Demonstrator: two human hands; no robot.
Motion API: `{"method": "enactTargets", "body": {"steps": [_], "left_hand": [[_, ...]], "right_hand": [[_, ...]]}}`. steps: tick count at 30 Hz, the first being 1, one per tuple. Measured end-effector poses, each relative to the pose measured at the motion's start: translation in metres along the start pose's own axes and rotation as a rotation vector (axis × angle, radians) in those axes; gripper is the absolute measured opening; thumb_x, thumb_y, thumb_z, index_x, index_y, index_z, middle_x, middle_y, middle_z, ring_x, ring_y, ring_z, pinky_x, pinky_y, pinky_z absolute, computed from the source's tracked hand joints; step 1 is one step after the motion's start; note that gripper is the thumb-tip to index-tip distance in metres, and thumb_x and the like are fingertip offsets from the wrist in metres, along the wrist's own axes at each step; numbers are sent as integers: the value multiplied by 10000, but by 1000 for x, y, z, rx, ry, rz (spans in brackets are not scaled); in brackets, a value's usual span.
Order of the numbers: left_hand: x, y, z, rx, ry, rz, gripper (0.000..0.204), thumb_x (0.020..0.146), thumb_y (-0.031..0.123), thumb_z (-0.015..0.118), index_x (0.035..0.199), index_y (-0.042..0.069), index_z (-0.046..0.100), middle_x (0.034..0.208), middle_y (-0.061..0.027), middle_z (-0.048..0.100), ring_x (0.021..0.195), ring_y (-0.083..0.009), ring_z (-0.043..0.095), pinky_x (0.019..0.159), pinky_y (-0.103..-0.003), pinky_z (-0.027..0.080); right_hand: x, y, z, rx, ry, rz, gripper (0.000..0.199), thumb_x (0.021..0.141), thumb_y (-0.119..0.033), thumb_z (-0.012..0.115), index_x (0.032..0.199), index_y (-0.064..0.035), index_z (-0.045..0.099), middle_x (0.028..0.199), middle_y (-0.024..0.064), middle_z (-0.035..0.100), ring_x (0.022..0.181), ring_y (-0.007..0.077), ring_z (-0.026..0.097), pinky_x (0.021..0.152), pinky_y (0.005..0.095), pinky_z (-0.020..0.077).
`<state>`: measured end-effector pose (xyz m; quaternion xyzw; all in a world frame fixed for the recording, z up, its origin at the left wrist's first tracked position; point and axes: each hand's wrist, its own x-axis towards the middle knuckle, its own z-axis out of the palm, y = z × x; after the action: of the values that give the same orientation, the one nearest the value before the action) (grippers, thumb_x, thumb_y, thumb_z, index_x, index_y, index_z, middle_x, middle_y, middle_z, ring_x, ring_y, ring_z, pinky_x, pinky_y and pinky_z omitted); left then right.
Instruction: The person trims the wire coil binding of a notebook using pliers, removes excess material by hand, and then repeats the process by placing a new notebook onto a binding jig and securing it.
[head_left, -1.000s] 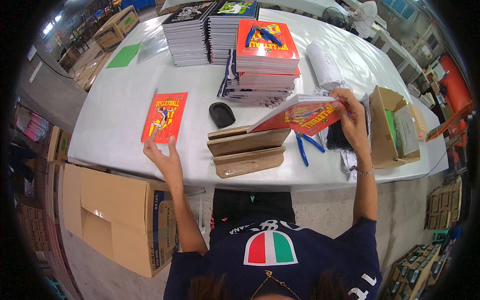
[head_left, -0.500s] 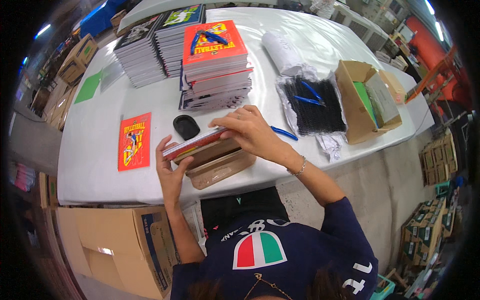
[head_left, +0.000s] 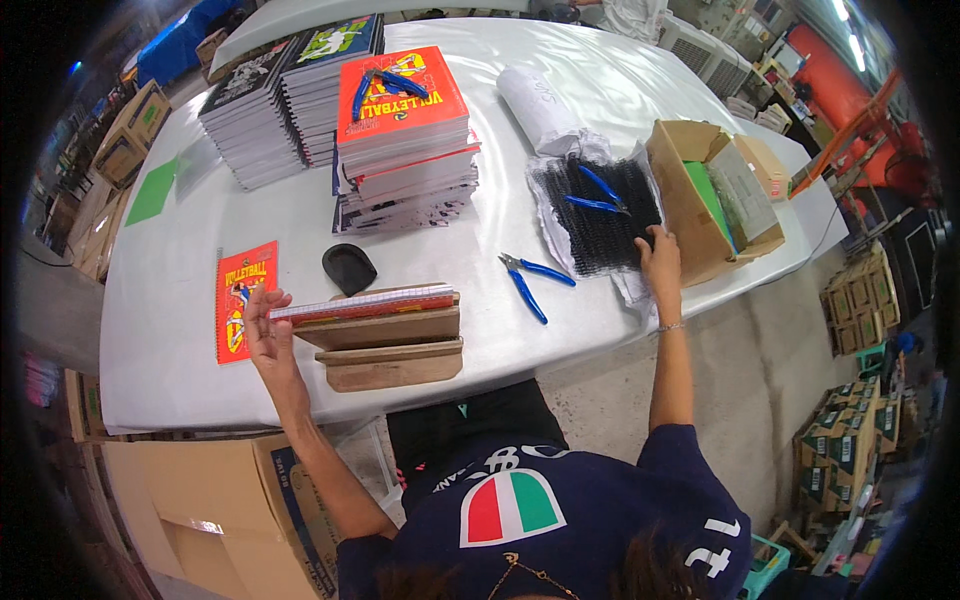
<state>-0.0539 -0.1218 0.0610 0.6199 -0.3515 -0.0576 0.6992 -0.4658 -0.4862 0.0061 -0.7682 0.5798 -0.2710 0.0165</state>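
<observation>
A worker stands at the near edge of a white table [head_left: 560,100], the left hand [head_left: 262,330] gripping the left end of a red-covered notebook [head_left: 365,303] that lies flat on top of a stepped wooden jig [head_left: 385,345] close to that edge. The right hand [head_left: 660,262] reaches toward the table's right side, fingers spread and resting on a heap of black spiral binding wire [head_left: 600,225] spread over white wrapping; it is pressing down on the wire rather than closed around it. Two blue-handled tools [head_left: 598,192] lie on the wire, and a pair of blue-handled pliers [head_left: 530,278] rests on the table between the jig and the heap. A single red notebook cover [head_left: 243,298] lies flat near the table's left edge, just beyond the left hand, with a small black pad [head_left: 349,268] beside it. Tall stacks of notebooks [head_left: 400,140] fill the far middle of the table, more blue pliers sitting on the topmost red cover. An open cardboard box [head_left: 705,195] sits at the right edge, touching the wire heap.
</observation>
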Motion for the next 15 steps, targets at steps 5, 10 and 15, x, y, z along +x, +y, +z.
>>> {"method": "enactTargets", "body": {"steps": [5,10,15], "left_hand": [[4,-6,5,-223,130,-98,419,1029,334,473,1369,87,480,1137,-18,544,1082,-131,493,935,-331,392],[3,5,19,-252,149,-122,385,1042,328,437,1322,73,510,1107,-37,553,1078,-148,500,971,-327,361],[0,15,35,-84,107,-135,419,1059,349,355,1315,56,512,1064,-62,562,1063,-154,495,982,-321,337]], "right_hand": [[-9,11,7,124,100,-78,271,862,-130,672,1105,-34,600,1032,230,595,936,411,599,821,478,467],[3,9,-14,240,217,106,140,879,-108,642,942,16,653,873,193,653,865,359,636,793,411,488],[13,13,-26,399,423,116,207,911,-126,633,1067,-2,687,947,138,682,802,249,648,744,341,506]]}}
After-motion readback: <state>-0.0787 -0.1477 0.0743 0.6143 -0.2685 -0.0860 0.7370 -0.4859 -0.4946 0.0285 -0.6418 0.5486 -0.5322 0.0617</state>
